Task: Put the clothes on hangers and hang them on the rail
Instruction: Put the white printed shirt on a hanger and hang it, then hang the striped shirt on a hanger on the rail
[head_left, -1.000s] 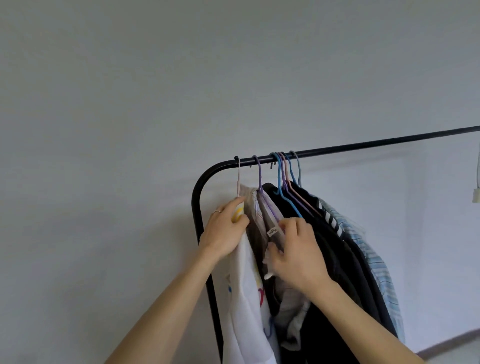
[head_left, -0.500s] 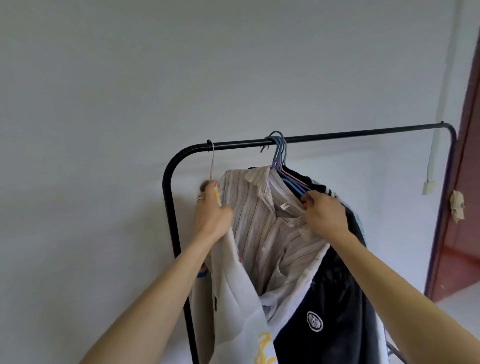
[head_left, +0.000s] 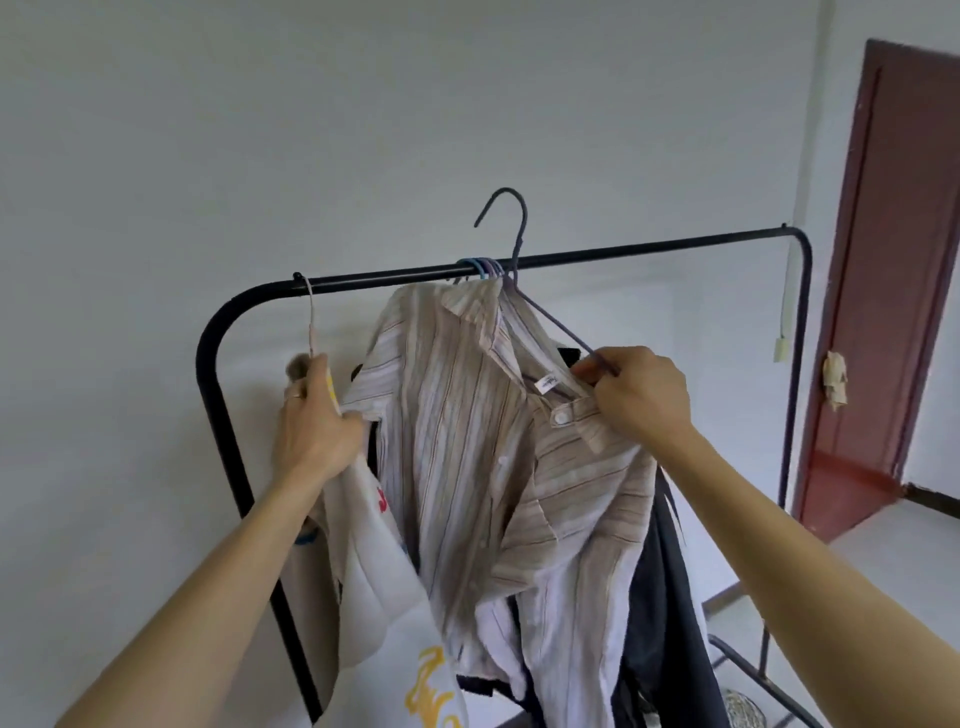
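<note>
A beige striped shirt (head_left: 467, 441) hangs on a dark blue wire hanger (head_left: 511, 244) whose hook is lifted off and above the black rail (head_left: 649, 249). My right hand (head_left: 639, 400) grips that hanger's right arm together with the shirt's collar. My left hand (head_left: 317, 426) holds the shoulder of a white printed shirt (head_left: 395, 623), which hangs from a pale hanger (head_left: 310, 322) hooked at the rail's left end. Several blue and purple hanger hooks (head_left: 480, 267) sit on the rail, carrying dark clothes (head_left: 670, 597) behind the striped shirt.
The rack's curved black left post (head_left: 213, 374) and right post (head_left: 797, 364) frame the clothes. A white wall is close behind. A dark red door (head_left: 893, 291) stands at the right. A white cord with a plug (head_left: 779, 349) hangs by the right post.
The striped shirt's hanger has come off the rail and risen, its hook now above the bar. My right hand has shifted out along the hanger's arm. The view has pulled back.
</note>
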